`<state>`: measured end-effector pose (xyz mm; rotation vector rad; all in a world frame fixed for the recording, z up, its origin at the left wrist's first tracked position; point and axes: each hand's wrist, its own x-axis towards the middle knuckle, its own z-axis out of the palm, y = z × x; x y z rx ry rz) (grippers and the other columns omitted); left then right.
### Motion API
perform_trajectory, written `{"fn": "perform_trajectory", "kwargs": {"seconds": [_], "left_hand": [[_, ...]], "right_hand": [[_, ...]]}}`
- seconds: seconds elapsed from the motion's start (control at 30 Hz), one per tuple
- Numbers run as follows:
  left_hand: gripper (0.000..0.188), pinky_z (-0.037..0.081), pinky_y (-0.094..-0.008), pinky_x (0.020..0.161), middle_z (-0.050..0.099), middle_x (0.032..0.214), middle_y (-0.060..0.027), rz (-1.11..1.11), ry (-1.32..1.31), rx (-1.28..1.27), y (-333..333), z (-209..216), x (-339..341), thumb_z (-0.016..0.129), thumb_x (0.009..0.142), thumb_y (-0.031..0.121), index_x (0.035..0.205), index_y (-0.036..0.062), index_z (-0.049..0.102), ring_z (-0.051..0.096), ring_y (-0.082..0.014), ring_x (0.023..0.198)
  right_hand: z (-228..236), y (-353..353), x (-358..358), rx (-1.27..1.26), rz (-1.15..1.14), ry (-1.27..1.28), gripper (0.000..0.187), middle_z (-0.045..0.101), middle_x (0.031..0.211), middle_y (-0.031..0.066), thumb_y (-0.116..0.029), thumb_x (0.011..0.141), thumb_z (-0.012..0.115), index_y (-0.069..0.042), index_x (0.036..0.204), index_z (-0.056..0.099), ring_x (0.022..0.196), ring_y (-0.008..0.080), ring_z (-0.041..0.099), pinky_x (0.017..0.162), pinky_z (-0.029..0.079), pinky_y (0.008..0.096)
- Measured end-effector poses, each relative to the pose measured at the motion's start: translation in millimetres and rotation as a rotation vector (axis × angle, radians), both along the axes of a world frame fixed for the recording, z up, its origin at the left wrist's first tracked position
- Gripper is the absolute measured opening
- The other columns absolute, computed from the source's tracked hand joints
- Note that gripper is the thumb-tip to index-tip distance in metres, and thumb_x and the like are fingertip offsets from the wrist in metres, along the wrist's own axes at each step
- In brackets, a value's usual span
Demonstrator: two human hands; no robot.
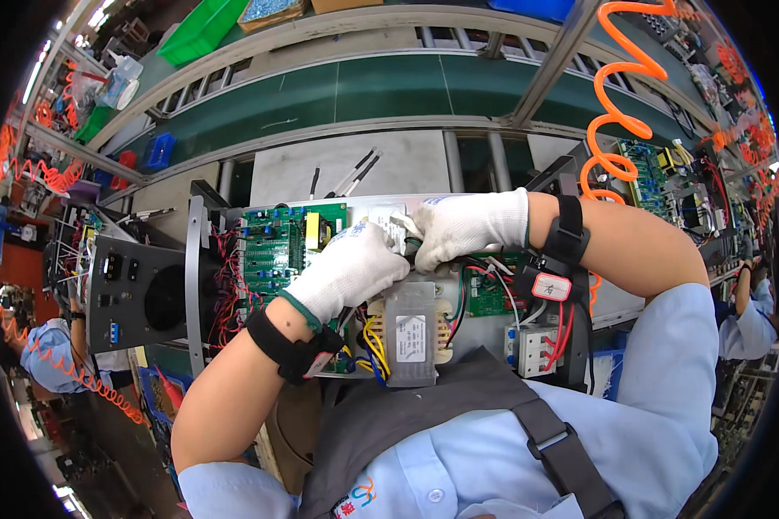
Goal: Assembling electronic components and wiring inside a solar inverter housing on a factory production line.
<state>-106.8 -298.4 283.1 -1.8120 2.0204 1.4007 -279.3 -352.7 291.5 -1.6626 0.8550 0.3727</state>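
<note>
Both hands wear white gloves and meet over an open electronic unit. My left hand [355, 266] is closed, its fingertips pressed together beside a small dark piece [413, 246] that looks like a bundle of wires. From the other side my right hand [467, 227] closes on the same spot; the fingers hide most of what they pinch. A green circuit board [273, 244] with a yellow component lies left of my hands. Nearer to me sits a transformer [409, 333] with a labelled grey cover and yellow wires. Another green board [491, 294] is partly under my right hand.
White circuit breakers [538, 350] with red wires stand at the unit's right. A black panel with a fan opening [138, 290] is at left. Cable pieces [355, 173] lie beyond the unit. An orange coiled hose [619, 112] hangs at right. Co-workers [56, 355] are on both sides.
</note>
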Motion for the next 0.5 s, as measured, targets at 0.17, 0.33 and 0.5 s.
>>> {"fn": "perform_trajectory", "kwargs": {"seconds": [0.17,0.33,0.5], "left_hand": [[0.038,0.052,-0.0379,0.071,0.067,0.083,-0.0205,0.058,0.121,-0.038,5,-25,11,0.061,0.075,0.025,0.093,-0.0079,0.064,0.067,-0.0321,0.078],[0.021,0.05,-0.035,0.064,0.066,0.075,-0.015,0.064,0.076,-0.244,18,7,1,0.063,0.083,0.019,0.097,0.0031,0.066,0.066,-0.0232,0.068],[0.03,0.051,-0.039,0.068,0.068,0.085,-0.0146,-0.037,0.146,-0.719,35,-2,-8,0.059,0.087,0.019,0.114,0.0083,0.06,0.066,-0.0302,0.077]], "right_hand": [[0,7,4,0.011,-0.061,-0.023,0.02,0.059,0.058,0.0069,-0.02,0.069,0.067,0.0,0.069,0.063,0.053,0.0149,0.055,0.051,0.043,0.0309],[10,16,1,-0.453,0.067,0.159,0.029,0.061,0.061,0.0116,-0.03,0.072,0.065,0.0,0.072,0.064,0.058,0.0234,0.061,0.056,0.047,0.0361],[20,23,-4,-0.576,0.211,0.235,0.038,0.066,0.07,0.0111,-0.031,0.077,0.062,-0.001,0.099,0.064,0.062,0.0259,0.064,0.062,0.05,0.0364]]}}
